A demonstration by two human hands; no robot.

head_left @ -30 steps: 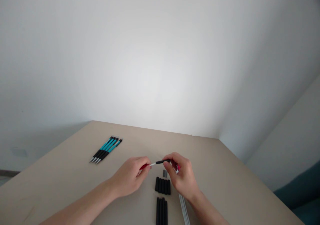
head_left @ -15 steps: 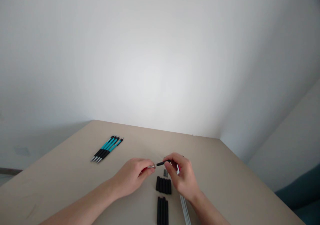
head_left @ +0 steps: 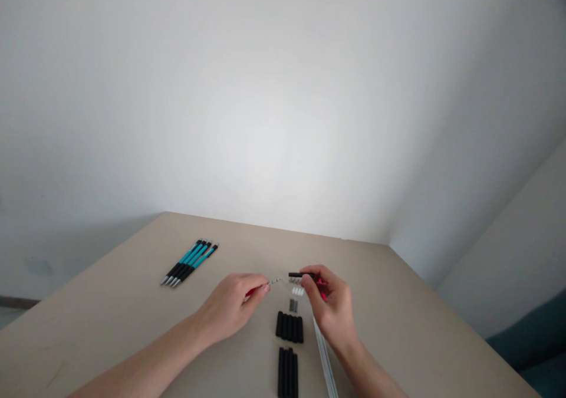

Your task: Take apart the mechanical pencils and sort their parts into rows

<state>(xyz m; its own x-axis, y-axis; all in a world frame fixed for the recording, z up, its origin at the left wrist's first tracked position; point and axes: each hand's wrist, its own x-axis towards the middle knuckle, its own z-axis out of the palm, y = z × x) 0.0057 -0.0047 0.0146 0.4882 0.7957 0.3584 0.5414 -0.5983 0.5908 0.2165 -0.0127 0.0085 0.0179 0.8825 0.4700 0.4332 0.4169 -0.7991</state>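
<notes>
Between the thumb and fingers of my left hand [head_left: 239,303] is a thin pale rod, looking like a pen refill [head_left: 275,281], its narrow end pointing right. A bit of red shows between those fingers; I cannot make out what it belongs to. My right hand [head_left: 329,306] pinches a short black pen tube [head_left: 298,275] lying nearly level. The refill and tube are apart, with a small gap between them. Under and beside my right hand lie small silvery pieces [head_left: 294,280], white plastic pieces [head_left: 298,291] and red pieces [head_left: 324,295], the red ones partly hidden.
Several teal and black pens [head_left: 190,263] lie side by side at the left of the beige table [head_left: 247,244]. Grey pieces [head_left: 293,305], short black tubes [head_left: 289,327], longer black tubes [head_left: 288,374] and thin white rods [head_left: 325,359] lie in front. A wall [head_left: 283,121] stands behind.
My right hand has moved right and slightly up with the black tube, away from my left hand. More of the thin refill shows at my left fingertips, and the small white and silvery pieces are uncovered.
</notes>
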